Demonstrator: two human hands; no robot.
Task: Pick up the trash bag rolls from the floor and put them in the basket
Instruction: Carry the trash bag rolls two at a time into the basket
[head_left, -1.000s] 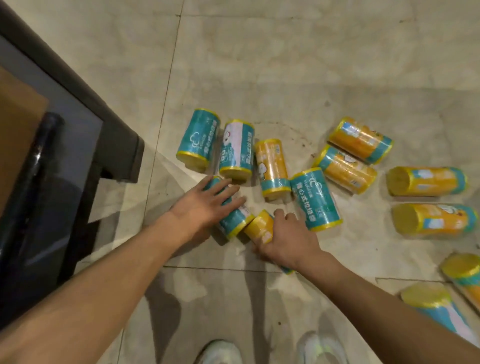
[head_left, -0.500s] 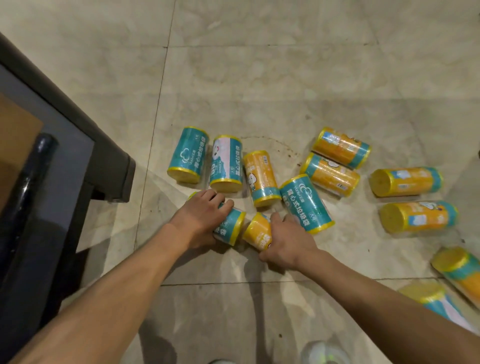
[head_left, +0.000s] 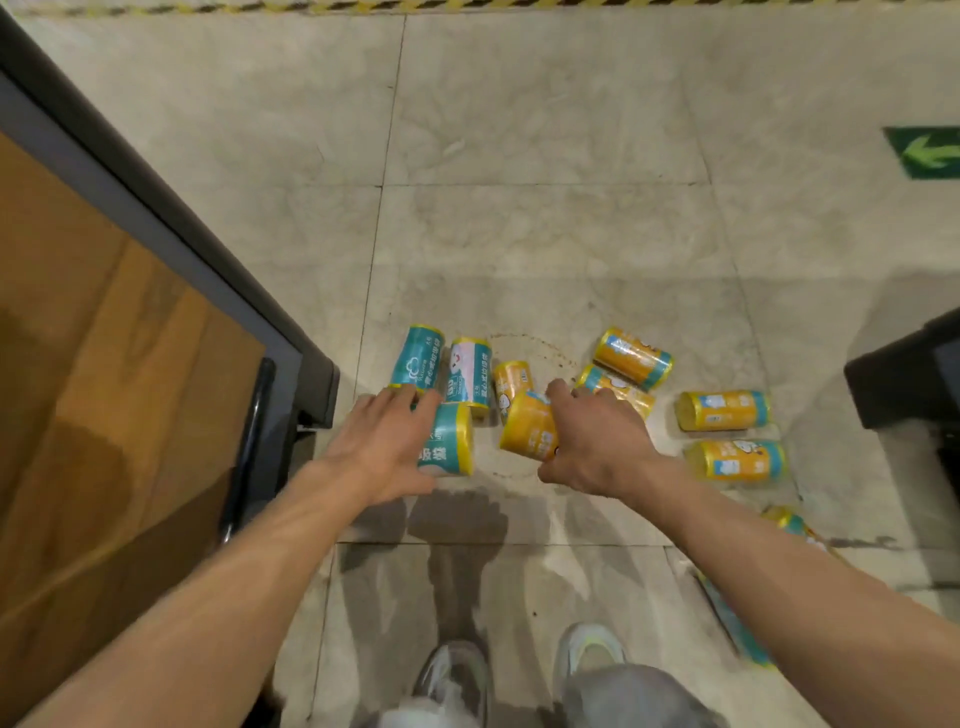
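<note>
Left hand (head_left: 382, 447) has a teal roll (head_left: 449, 441) in its grip; right hand (head_left: 597, 441) grips a yellow roll (head_left: 527, 428). Other rolls (head_left: 722, 410) crowd the floor (head_left: 519, 234) right; far tiles lie open.

Green arrow sign (head_left: 930, 152) cut by right edge, teal roll (head_left: 737, 626) blurred under right forearm, dark object (head_left: 906, 376) cropped, possibly a stand.

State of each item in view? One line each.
left hand: grips a teal roll
teal roll: held, seems lifted off the floor
right hand: grips an orange roll
orange roll: held, seems lifted off the floor
two teal rolls: lying on the floor, side by side
four orange rolls on the right: lying on the floor
</note>
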